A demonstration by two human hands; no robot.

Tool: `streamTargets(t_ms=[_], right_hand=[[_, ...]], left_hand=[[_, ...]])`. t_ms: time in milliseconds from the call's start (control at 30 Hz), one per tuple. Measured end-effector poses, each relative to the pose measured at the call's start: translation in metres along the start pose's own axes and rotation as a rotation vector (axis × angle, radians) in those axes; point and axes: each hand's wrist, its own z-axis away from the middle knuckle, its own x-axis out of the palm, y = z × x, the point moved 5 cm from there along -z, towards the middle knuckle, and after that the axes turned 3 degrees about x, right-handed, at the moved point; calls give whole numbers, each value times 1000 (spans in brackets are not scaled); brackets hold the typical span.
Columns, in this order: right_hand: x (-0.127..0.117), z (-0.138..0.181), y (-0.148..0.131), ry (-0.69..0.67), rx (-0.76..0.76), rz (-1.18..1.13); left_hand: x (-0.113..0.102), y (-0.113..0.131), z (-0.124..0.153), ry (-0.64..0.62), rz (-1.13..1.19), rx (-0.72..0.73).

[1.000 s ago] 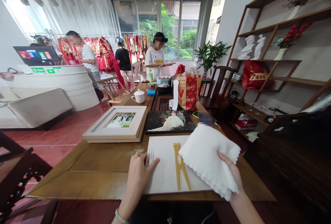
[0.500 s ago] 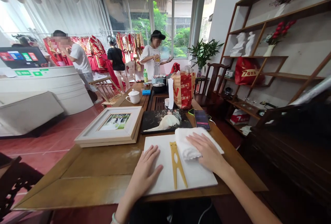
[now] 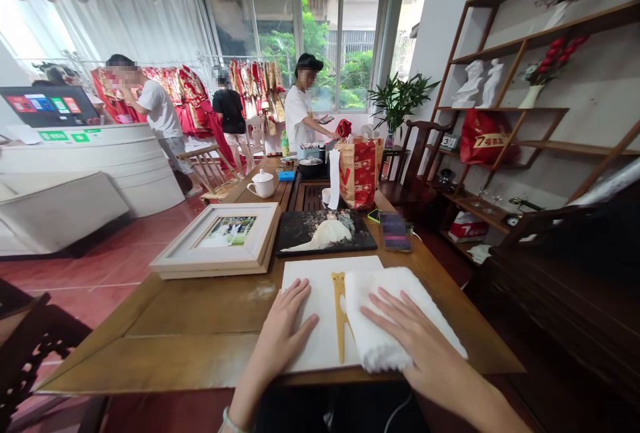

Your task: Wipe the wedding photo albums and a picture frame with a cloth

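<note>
A white board (image 3: 310, 306) lies flat near the table's front edge. My left hand (image 3: 287, 326) rests on its left side, fingers stretched out and spread. On the board is a flat yellow cat-shaped piece (image 3: 340, 316) with two long legs and an oval hole. A folded white towel (image 3: 375, 286) covers the board's right part and some of the yellow piece's right side. My right hand (image 3: 410, 326) lies flat on this towel, fingers spread, pressing down on it.
Stacked picture frames (image 3: 210, 259) lie left of the board. Behind it are a dark photo print (image 3: 320, 233) and a phone (image 3: 397, 231). Farther back stand a white lidded cup (image 3: 263, 185) and a red-and-brown paper bag (image 3: 360, 173). A person (image 3: 303, 106) stands at the table's far end.
My right hand has slid the towel toward me, so it now covers part of the yellow piece's right leg. My left hand stays in place. The person opposite has reached toward the paper bag.
</note>
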Motion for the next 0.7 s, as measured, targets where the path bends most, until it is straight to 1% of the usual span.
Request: streamTargets(t_ms=[67, 100, 167, 233, 433, 500, 600, 700], right_hand=[[3, 22, -6, -10, -34, -55], [3, 29, -6, -15, -37, -78], [3, 29, -2, 6, -16, -113], [0, 13, 8, 50, 23, -135], [-10, -72, 35, 99, 79, -105], [-11, -92, 40, 113, 94, -98], [-11, -102, 41, 120, 105, -89], [-8, -83, 30, 102, 95, -84]], left_hand=[[0, 0, 0, -10, -3, 1], [-1, 1, 0, -15, -5, 5], [-2, 2, 1, -21, -6, 17], [-3, 3, 1, -23, -5, 24], [-3, 2, 1, -42, -7, 7], [-3, 2, 0, -42, -5, 3], [-3, 2, 0, -34, -2, -1], [-2, 1, 0, -31, 1, -5]])
